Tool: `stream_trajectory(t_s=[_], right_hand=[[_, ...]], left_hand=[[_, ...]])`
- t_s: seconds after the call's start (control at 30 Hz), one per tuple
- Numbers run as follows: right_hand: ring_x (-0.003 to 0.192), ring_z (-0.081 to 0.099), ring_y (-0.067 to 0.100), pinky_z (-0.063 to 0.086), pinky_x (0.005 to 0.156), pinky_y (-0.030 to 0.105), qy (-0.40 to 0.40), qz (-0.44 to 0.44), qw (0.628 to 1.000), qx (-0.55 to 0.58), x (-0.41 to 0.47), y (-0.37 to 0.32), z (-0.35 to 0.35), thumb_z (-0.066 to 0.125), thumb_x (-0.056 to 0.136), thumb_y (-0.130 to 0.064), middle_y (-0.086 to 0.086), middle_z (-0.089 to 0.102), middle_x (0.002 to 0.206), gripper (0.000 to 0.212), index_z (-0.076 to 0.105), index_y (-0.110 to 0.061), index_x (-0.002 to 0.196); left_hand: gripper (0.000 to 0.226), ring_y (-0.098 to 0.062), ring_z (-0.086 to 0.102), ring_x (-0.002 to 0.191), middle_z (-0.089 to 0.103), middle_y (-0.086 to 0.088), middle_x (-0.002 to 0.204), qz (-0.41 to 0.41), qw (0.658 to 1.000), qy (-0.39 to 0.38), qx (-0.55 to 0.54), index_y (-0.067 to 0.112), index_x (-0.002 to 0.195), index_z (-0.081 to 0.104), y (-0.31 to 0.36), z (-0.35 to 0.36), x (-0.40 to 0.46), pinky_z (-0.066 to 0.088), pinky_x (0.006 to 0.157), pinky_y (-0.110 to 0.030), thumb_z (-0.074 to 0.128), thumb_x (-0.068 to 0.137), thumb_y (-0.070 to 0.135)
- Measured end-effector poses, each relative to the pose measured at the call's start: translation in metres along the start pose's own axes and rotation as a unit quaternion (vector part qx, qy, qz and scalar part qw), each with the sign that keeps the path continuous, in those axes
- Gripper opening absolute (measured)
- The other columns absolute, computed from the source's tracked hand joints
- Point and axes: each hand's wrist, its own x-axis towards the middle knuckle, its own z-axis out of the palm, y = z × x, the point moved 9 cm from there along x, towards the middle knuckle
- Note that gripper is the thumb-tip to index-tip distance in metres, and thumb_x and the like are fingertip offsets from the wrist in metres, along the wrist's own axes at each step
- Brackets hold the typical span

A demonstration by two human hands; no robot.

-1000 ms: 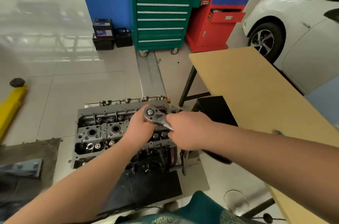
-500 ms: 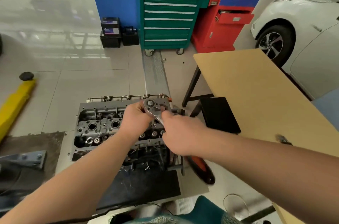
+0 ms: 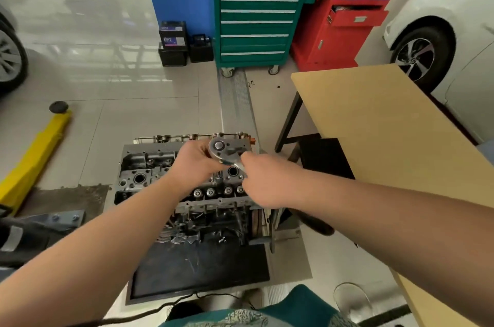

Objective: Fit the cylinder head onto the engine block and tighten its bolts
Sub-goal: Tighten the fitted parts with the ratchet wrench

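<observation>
The grey cylinder head [image 3: 144, 168] lies on top of the engine block [image 3: 213, 222], which stands on a black mat on the floor. A chrome ratchet wrench [image 3: 223, 148] stands over the head's right half on an extension bar that goes down to a bolt. My left hand [image 3: 193, 163] holds the ratchet head from the left, fingers curled round it. My right hand [image 3: 263, 179] grips the wrench handle, whose dark end shows below my forearm. Several valve parts show in a row along the near edge.
A wooden table [image 3: 387, 139] stands close on the right, with a black box under it. Behind are a green tool cabinet [image 3: 256, 11], a red cabinet [image 3: 344, 13] and a white car [image 3: 441, 40]. A yellow lift arm [image 3: 34, 155] lies left.
My right hand has swung the wrench handle nearer to me and leftward around the bolt. My left hand stays at the ratchet head.
</observation>
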Motion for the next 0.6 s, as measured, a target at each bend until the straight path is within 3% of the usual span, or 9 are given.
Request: stream_trajectory(t_s=[0.07, 0.1, 0.2, 0.27, 0.37, 0.47, 0.6], right_hand=[[0.065, 0.048, 0.014, 0.033, 0.045, 0.021, -0.069, -0.040, 0.996, -0.025, 0.003, -0.009, 0.000, 0.046, 0.101, -0.008, 0.002, 0.050, 0.083, 0.010, 0.052, -0.010, 0.109], [0.068, 0.050, 0.015, 0.034, 0.047, 0.021, -0.068, -0.052, 0.995, -0.044, 0.010, -0.008, -0.007, 0.048, 0.100, -0.007, 0.002, 0.052, 0.085, 0.010, 0.054, -0.013, 0.107], [0.089, 0.059, 0.021, 0.048, 0.074, 0.035, 0.024, -0.059, 0.988, -0.141, 0.031, -0.006, -0.045, 0.053, 0.095, -0.011, -0.003, 0.061, 0.096, 0.016, 0.059, -0.024, 0.103], [0.098, 0.060, 0.025, 0.050, 0.087, 0.043, 0.101, -0.085, 0.971, -0.199, 0.036, -0.012, -0.062, 0.054, 0.093, -0.012, -0.002, 0.063, 0.101, 0.016, 0.060, -0.024, 0.102], [0.087, 0.061, 0.026, 0.046, 0.067, 0.039, 0.112, -0.034, 0.972, -0.206, 0.027, -0.010, -0.058, 0.054, 0.094, -0.020, 0.001, 0.062, 0.095, 0.013, 0.057, -0.021, 0.107], [0.068, 0.051, 0.019, 0.034, 0.052, 0.033, 0.079, 0.011, 0.988, -0.133, 0.001, -0.005, -0.021, 0.053, 0.094, -0.023, 0.000, 0.052, 0.080, 0.028, 0.050, -0.012, 0.120], [0.071, 0.055, 0.017, 0.038, 0.054, 0.033, -0.002, -0.026, 0.999, -0.028, 0.001, -0.001, -0.013, 0.052, 0.098, -0.015, 0.000, 0.054, 0.083, 0.026, 0.051, -0.011, 0.124]], left_hand=[[0.013, -0.020, 0.075, 0.089, 0.081, 0.002, 0.095, -0.010, 1.000, 0.012, -0.013, 0.021, 0.096, 0.081, -0.009, 0.001, -0.008, 0.061, 0.082, -0.035, 0.083, 0.087, 0.012], [0.015, -0.021, 0.075, 0.097, 0.081, 0.003, 0.099, -0.017, 0.999, 0.010, -0.025, 0.023, 0.100, 0.081, -0.013, 0.004, -0.012, 0.059, 0.087, -0.036, 0.080, 0.090, 0.011], [0.019, -0.011, 0.072, 0.108, 0.079, 0.007, 0.113, -0.044, 0.996, -0.022, -0.080, 0.033, 0.110, 0.078, -0.021, 0.022, -0.021, 0.051, 0.091, -0.026, 0.073, 0.098, 0.019], [0.018, -0.007, 0.070, 0.108, 0.078, 0.007, 0.115, -0.051, 0.994, -0.011, -0.099, 0.034, 0.113, 0.076, -0.020, 0.028, -0.021, 0.051, 0.093, -0.028, 0.071, 0.100, 0.023], [0.026, -0.006, 0.071, 0.108, 0.077, 0.008, 0.118, -0.043, 0.991, 0.003, -0.123, 0.028, 0.124, 0.074, -0.015, 0.026, -0.013, 0.050, 0.094, -0.029, 0.067, 0.101, 0.017], [0.030, -0.015, 0.072, 0.099, 0.079, -0.003, 0.109, -0.031, 0.994, -0.026, -0.100, 0.028, 0.109, 0.079, -0.012, 0.021, -0.005, 0.052, 0.085, -0.031, 0.069, 0.095, 0.004], [0.032, -0.001, 0.071, 0.086, 0.079, 0.010, 0.095, -0.023, 0.993, -0.020, -0.112, 0.033, 0.094, 0.080, -0.012, 0.019, -0.005, 0.053, 0.074, -0.019, 0.069, 0.092, 0.003]])
